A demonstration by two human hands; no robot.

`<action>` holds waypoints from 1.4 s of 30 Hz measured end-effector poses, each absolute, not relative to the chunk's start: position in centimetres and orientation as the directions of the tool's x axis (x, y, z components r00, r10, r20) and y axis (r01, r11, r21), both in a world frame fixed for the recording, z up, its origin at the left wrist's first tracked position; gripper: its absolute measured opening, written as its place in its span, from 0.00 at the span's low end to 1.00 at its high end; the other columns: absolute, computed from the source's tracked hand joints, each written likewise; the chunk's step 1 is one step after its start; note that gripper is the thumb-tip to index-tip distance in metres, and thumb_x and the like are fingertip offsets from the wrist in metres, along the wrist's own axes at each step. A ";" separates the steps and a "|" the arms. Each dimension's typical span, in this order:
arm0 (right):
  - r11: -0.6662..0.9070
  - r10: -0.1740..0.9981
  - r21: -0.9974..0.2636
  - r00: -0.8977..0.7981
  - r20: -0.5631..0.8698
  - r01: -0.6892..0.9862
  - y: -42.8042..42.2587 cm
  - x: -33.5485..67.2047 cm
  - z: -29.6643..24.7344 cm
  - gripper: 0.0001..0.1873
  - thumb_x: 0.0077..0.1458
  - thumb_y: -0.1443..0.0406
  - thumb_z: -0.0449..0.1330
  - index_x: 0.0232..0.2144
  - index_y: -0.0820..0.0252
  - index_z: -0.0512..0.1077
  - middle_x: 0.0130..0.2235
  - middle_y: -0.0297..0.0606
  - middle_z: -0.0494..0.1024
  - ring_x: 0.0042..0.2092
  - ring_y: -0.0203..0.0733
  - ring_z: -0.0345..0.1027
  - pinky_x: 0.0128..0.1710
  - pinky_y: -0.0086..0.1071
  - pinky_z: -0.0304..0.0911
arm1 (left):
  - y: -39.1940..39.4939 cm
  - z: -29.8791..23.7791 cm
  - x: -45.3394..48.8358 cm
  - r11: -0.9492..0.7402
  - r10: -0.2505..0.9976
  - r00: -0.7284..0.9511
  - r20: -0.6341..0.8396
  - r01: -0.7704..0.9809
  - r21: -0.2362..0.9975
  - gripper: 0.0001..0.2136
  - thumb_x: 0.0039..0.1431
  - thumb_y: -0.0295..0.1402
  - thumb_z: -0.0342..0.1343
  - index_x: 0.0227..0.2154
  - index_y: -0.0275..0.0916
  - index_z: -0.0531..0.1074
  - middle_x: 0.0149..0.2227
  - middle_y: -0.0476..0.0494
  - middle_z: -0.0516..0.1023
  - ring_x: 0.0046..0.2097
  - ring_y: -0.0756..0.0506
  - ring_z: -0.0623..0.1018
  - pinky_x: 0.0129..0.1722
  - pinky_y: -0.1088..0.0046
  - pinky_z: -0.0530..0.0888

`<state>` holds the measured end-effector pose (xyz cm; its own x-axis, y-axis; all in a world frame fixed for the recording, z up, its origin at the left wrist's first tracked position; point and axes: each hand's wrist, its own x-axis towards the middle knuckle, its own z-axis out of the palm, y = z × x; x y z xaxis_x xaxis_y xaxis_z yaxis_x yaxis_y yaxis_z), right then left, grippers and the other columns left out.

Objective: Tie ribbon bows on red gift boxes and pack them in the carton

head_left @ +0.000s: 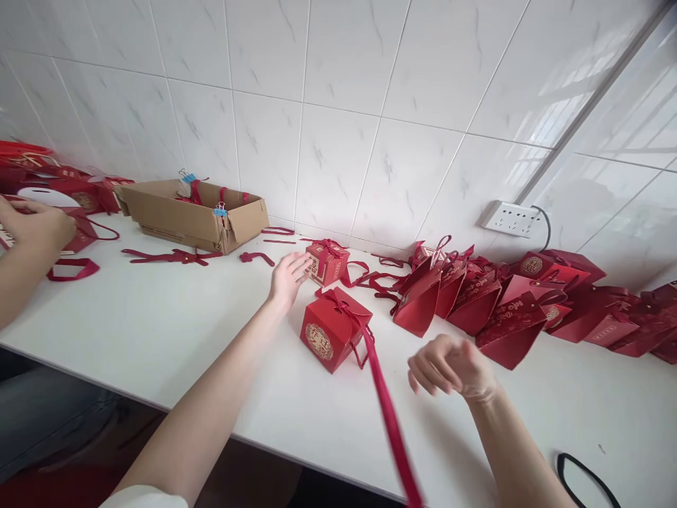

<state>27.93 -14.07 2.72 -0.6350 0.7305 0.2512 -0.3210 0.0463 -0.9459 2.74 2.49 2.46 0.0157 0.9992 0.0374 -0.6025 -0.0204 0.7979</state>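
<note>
A red gift box [336,331] with a gold emblem and a rope handle stands on the table in front of me. From the bow on its top, a long red ribbon [388,416] runs toward me and out of the picture. Behind it is another red box [328,262], tied with ribbon. My left hand [288,279] reaches to that rear box's left side with fingers stretched; whether they touch it I cannot tell. To the right of the front box, my right hand [447,367] hovers over the table, fingers loosely bent and slightly blurred, with nothing visible in them.
Many red boxes [510,324] crowd the right side by the wall, below a power strip [513,220]. A cardboard box [180,222] with clipped ribbons stands back left. Loose ribbons [172,257] lie near it. Another person's hand [37,226] works far left. A black loop [587,480] lies front right.
</note>
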 end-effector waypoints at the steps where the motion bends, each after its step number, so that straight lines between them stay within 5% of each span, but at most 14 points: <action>1: 0.037 0.820 -0.966 -0.545 0.176 -0.256 -13.9 27.4 2.4 0.29 0.52 0.43 0.55 0.14 0.60 0.65 0.17 0.33 0.66 0.24 0.36 0.64 0.31 0.34 0.65 | 2.1 2.5 3.0 -0.009 0.992 0.104 0.078 -0.545 0.839 0.10 0.51 0.39 0.55 0.31 0.37 0.70 0.46 0.34 0.76 0.48 0.42 0.76 0.41 0.70 0.72; 5: -0.050 0.967 -0.994 -0.253 -0.025 -0.093 -13.4 24.6 1.2 0.22 0.51 0.46 0.59 0.28 0.61 0.70 0.28 0.36 0.74 0.30 0.39 0.70 0.35 0.34 0.65 | 0.5 2.6 3.8 -0.037 0.900 0.404 0.161 -0.297 0.954 0.11 0.43 0.39 0.63 0.27 0.37 0.76 0.37 0.37 0.79 0.43 0.40 0.77 0.38 0.70 0.71; 9: -0.037 0.989 -0.999 -0.144 -0.037 0.005 -13.4 22.6 0.8 0.22 0.51 0.46 0.59 0.27 0.60 0.67 0.28 0.34 0.72 0.29 0.36 0.67 0.35 0.33 0.64 | -1.2 2.5 4.8 -0.159 0.831 0.513 0.215 -0.151 0.976 0.07 0.45 0.37 0.63 0.26 0.39 0.76 0.31 0.44 0.78 0.38 0.43 0.75 0.37 0.71 0.69; 14: -0.012 1.000 -0.997 -0.022 -0.013 0.074 -13.5 23.2 1.3 0.23 0.50 0.47 0.60 0.21 0.60 0.64 0.25 0.32 0.69 0.29 0.35 0.63 0.34 0.31 0.61 | -2.4 2.3 5.2 -0.515 0.765 0.518 0.382 0.137 0.846 0.07 0.51 0.37 0.58 0.32 0.43 0.73 0.37 0.46 0.74 0.42 0.43 0.73 0.40 0.71 0.68; 18: -0.008 0.999 -0.999 -0.044 -0.010 0.038 -13.4 24.2 1.7 0.20 0.49 0.51 0.63 0.21 0.60 0.65 0.23 0.30 0.68 0.26 0.33 0.60 0.32 0.30 0.60 | -2.0 2.9 4.5 -0.574 0.781 0.437 0.447 0.220 0.788 0.10 0.46 0.39 0.62 0.31 0.43 0.73 0.36 0.45 0.71 0.40 0.43 0.72 0.36 0.71 0.67; 21: -0.016 0.999 -0.995 -0.033 -0.013 -0.103 -13.5 24.4 1.8 0.19 0.49 0.53 0.63 0.19 0.59 0.64 0.23 0.30 0.67 0.27 0.34 0.61 0.35 0.31 0.62 | -1.9 3.7 3.8 -0.476 0.820 0.437 0.370 0.162 0.864 0.11 0.45 0.42 0.63 0.23 0.41 0.71 0.28 0.47 0.69 0.30 0.46 0.68 0.27 0.73 0.62; 27: -0.007 1.000 -0.987 -0.006 -0.007 -0.160 -13.2 24.5 1.6 0.18 0.48 0.53 0.63 0.20 0.58 0.65 0.28 0.34 0.71 0.31 0.37 0.65 0.36 0.32 0.64 | -1.7 4.1 3.3 -0.215 0.854 0.511 0.097 0.176 0.961 0.26 0.50 0.50 0.58 0.11 0.40 0.55 0.16 0.54 0.48 0.18 0.53 0.47 0.22 0.72 0.43; 38: -0.064 0.997 -0.991 0.046 -0.070 -0.113 -13.0 24.9 0.3 0.19 0.45 0.51 0.66 0.21 0.59 0.67 0.22 0.33 0.69 0.24 0.33 0.61 0.24 0.26 0.59 | -1.8 4.7 2.9 -0.165 0.701 0.707 -0.092 0.286 0.944 0.21 0.46 0.52 0.60 0.14 0.39 0.68 0.15 0.51 0.62 0.17 0.53 0.57 0.19 0.72 0.51; 42: -0.094 0.994 -0.988 0.047 -0.100 -0.119 -13.2 25.2 0.5 0.18 0.44 0.52 0.67 0.21 0.59 0.69 0.22 0.33 0.70 0.24 0.34 0.62 0.22 0.26 0.59 | -1.9 5.0 2.7 -0.090 0.528 0.802 -0.280 0.381 0.920 0.24 0.47 0.56 0.56 0.16 0.38 0.72 0.13 0.48 0.63 0.17 0.50 0.62 0.17 0.72 0.57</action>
